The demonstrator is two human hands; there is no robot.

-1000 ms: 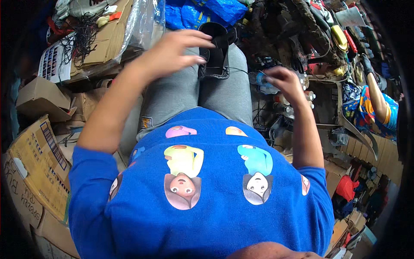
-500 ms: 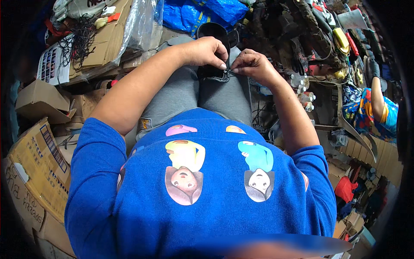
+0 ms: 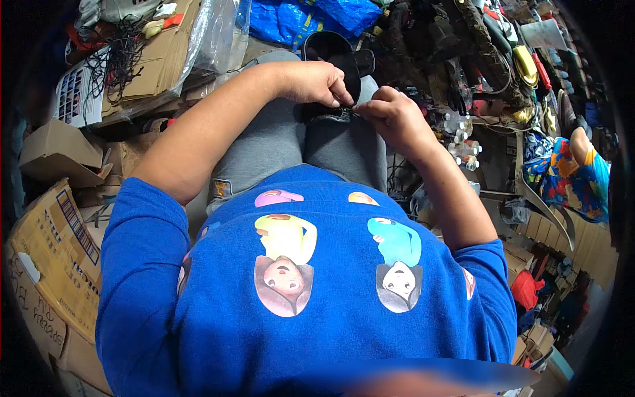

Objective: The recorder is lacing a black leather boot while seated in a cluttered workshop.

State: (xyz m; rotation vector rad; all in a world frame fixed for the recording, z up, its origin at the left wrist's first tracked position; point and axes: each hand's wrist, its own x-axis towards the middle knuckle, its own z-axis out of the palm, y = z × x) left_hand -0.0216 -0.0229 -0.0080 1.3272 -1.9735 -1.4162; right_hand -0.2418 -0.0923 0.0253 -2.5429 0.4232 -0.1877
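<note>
A blue shirt (image 3: 344, 278) fills the foreground; grey trousers (image 3: 261, 139) support a black piece (image 3: 348, 67) across the thighs. The left hand (image 3: 315, 81) pinches its near edge. Alongside, the right hand's (image 3: 399, 119) fingertips press together, their contents indiscernible.

Lettering on cardboard and cloth, mostly along the left side of the frame.
Dark printed characters and a striped panel cover a yellow-brown carton (image 3: 58, 261) at left; black handwriting crosses the cardboard flap (image 3: 41, 316) below it. At the top left edge, pale cloth (image 3: 119, 12) carries cut-off dark letters. On gray trousers (image 3: 264, 142), a small label (image 3: 222, 188) is too tiny to read.
</note>
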